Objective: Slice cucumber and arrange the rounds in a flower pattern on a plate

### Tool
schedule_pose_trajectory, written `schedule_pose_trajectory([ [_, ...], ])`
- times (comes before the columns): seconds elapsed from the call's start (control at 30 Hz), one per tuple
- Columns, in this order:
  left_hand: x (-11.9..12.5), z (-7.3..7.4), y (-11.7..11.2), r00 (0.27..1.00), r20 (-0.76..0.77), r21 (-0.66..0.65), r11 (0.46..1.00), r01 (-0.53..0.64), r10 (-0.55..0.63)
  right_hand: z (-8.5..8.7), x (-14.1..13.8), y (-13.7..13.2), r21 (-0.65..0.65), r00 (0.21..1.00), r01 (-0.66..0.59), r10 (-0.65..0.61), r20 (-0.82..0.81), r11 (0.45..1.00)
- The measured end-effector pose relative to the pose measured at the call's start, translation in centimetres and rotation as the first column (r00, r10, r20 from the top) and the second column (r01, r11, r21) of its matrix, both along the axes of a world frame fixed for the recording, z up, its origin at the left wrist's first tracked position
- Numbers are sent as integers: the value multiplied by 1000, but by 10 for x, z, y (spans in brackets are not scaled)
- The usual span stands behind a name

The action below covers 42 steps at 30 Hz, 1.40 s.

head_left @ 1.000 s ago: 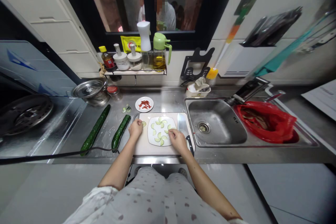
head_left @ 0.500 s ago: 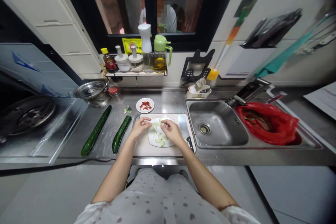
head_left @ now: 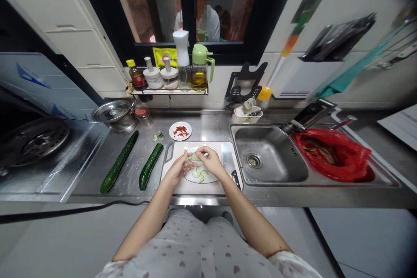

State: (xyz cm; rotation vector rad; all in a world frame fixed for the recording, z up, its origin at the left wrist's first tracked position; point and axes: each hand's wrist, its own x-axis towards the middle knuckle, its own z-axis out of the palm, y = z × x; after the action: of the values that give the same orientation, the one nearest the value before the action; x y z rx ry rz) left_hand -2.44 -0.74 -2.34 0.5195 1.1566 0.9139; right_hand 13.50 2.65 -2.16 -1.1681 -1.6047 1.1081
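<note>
Over a white plate (head_left: 208, 178) with a thin dark rim, my two hands are close together. My left hand (head_left: 180, 167) is closed with its fingers curled, gripping pale cucumber slices (head_left: 194, 157) at its fingertips. My right hand (head_left: 210, 159) pinches the slices from the other side; the fingers partly hide them. Below, several half-round cucumber pieces (head_left: 199, 174) lie fanned out on the plate. The plate rests on a light cutting board (head_left: 182, 188). A kitchen knife (head_left: 227, 156) with a black handle lies along the board's right side.
Left of the board lie two cucumbers, one long (head_left: 120, 163) and one shorter (head_left: 151, 166). Cucumber ends (head_left: 158, 136) and a small plate of chopped red pepper (head_left: 180, 137) are behind. A sink (head_left: 270, 176), holding a red bag (head_left: 339, 160) at its right, adjoins the board.
My left hand has moved slightly down and turned its palm upward, fingers curling in. My right hand has shifted slightly left, meeting it at the slices.
</note>
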Motion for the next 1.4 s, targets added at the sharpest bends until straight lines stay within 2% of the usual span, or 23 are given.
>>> schedule_pose_trajectory([
  [0.07, 3, 1, -2, 984, 178, -85, 995, 49, -34, 1, 0, 0, -9, 1000, 2, -3, -9, 1000],
  [0.13, 6, 4, -2, 957, 288, -127, 990, 65, -26, 1, -1, -1, -12, 1000, -4, 4, -11, 1000],
  [0.23, 7, 10, 0, 934, 358, -176, 982, 60, 8, 2, 0, -3, -7, 1000, -25, 25, -7, 1000],
  [0.33, 6, 12, 2, 931, 365, -156, 987, 31, 28, 2, 1, -5, 7, 999, -41, 41, 6, 999],
  [0.57, 1, 10, 2, 949, 316, -55, 998, 9, 9, 2, 4, -6, 6, 999, -38, 37, 30, 999],
  [0.7, -2, 13, 2, 966, 257, -32, 999, -26, 33, 1, 4, -7, -49, 998, -64, 62, -32, 997],
  [0.87, -1, 19, 1, 987, 138, 43, 995, -91, 84, 5, 1, -8, -133, 976, -156, 132, -175, 979],
  [0.97, 1, 20, 1, 993, 64, 117, 987, -106, 99, 7, 0, -7, -150, 974, -172, 146, -171, 973],
  [1.1, 2, 20, 1, 992, -43, 236, 966, -109, 122, 8, 1, -5, -146, 977, -179, 158, -146, 973],
  [1.23, 5, 18, 2, 983, -86, 349, 929, -121, 160, 9, 3, 0, -146, 978, -193, 178, -106, 970],
  [1.4, 5, 7, 4, 968, -154, 451, 885, -111, 199, 9, 4, 9, -196, 967, -256, 249, -59, 947],
])
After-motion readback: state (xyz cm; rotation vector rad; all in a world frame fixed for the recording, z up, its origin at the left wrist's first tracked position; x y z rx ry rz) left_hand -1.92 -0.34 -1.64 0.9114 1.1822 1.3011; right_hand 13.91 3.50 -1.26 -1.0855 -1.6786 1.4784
